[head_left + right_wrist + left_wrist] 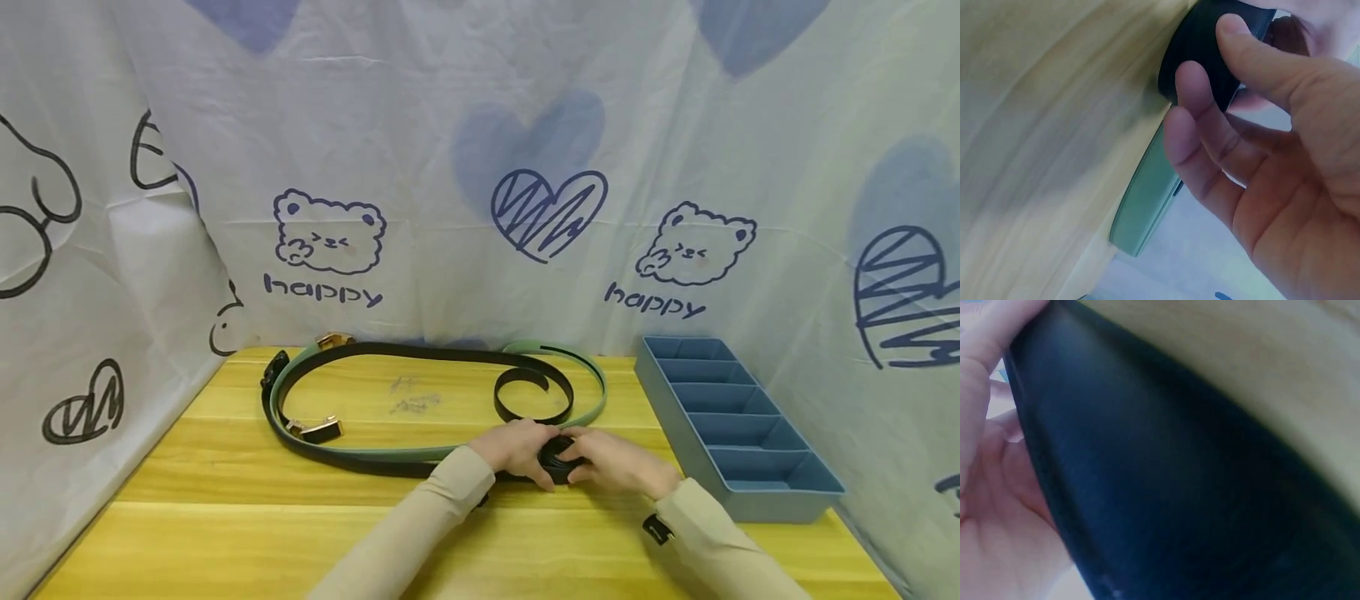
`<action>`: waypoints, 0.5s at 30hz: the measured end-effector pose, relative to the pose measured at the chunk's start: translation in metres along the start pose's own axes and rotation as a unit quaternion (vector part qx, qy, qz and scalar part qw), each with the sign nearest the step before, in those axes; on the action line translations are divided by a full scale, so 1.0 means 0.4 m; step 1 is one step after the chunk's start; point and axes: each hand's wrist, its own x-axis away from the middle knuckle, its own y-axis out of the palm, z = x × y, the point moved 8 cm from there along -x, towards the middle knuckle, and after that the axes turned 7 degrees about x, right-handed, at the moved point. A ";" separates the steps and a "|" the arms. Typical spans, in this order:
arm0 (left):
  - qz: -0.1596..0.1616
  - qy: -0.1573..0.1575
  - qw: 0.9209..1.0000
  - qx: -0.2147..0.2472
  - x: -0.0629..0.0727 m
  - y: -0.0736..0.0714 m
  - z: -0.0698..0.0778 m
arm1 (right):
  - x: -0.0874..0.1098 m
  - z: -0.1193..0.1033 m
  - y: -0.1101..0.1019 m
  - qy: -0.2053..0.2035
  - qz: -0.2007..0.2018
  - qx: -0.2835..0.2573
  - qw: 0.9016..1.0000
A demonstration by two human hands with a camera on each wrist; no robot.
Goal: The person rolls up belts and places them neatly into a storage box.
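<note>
A black belt [465, 471] is wound at one end into a tight coil [557, 454]. My left hand [517, 447] holds the coil from its left side, thumb toward me. From the right, my right hand [618, 461] grips it with bent fingers and thumb. In the right wrist view, fingertips and thumb press on the black coil [1194, 53]. The belt's black strap [1147, 456] fills most of the left wrist view beside the left palm. A green belt [596, 375] lies right behind the coil.
A second black belt [427, 352] lies inside the loop, its tail loosely curled. Gold buckles [333, 340] and a dark buckle [274, 367] sit at the left. A grey-blue divided box [780, 504] stands at the right. A printed white cloth [435, 150] hangs behind the wooden table [247, 542].
</note>
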 end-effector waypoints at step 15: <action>0.006 -0.007 0.999 0.033 0.000 -0.014 0.000 | -0.024 -0.017 0.002 -0.001 0.010 0.011 1.000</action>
